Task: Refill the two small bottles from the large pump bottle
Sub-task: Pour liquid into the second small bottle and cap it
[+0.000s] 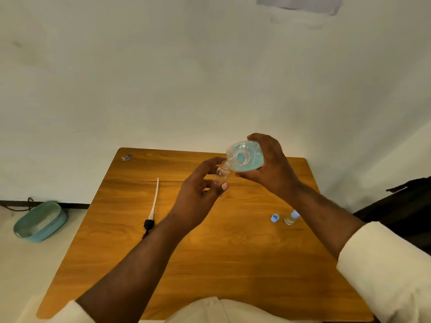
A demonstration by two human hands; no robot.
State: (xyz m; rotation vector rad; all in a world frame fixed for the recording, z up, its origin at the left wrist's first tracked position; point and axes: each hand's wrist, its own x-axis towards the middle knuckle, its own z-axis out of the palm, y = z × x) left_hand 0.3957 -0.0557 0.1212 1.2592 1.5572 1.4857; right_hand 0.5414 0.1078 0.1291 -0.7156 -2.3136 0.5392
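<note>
My right hand (270,166) grips the large bottle (245,156), clear with turquoise liquid, tipped on its side so its open mouth meets the neck of a small clear bottle (221,174). My left hand (198,192) holds that small bottle upright above the wooden table (210,252). The pump head with its long white tube (152,206) lies on the table to the left. A second small bottle (291,217) with a blue cap stands at the right, partly behind my right forearm. A loose blue cap (275,217) lies beside it.
A teal basin (39,221) sits on the floor left of the table, near a dark cable by the wall. A small sticker (127,157) marks the table's far left corner. Something dark (405,206) stands at the right edge.
</note>
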